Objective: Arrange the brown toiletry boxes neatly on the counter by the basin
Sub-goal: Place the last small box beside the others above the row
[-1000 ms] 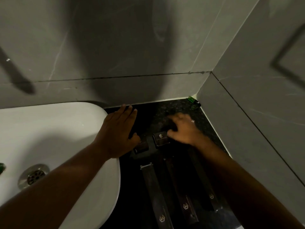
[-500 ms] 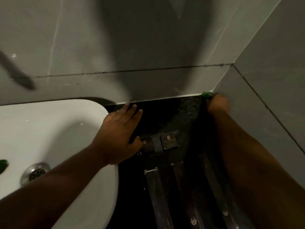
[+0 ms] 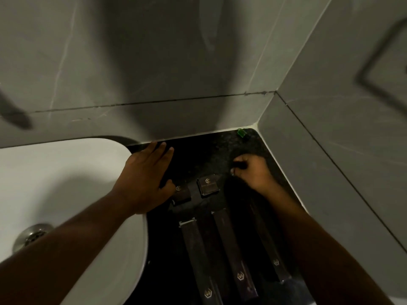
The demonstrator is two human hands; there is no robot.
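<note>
Three long brown boxes lie side by side on the black counter: the left one, the middle one and the right one, which my right forearm partly covers. Beyond their far ends sit two small brown boxes. My left hand lies flat over the basin rim and counter edge, its thumb touching the left small box. My right hand rests on the counter just right of the small boxes. Its fingers are curled, and a dark patch at the fingertips is too dim to identify.
The white basin with its metal drain fills the left. Grey tiled walls close the counter at the back and right. A small green item lies in the far corner.
My right hand went from the small boxes out to the green item in the corner, then drew back beside the small boxes. My left hand stayed put.
</note>
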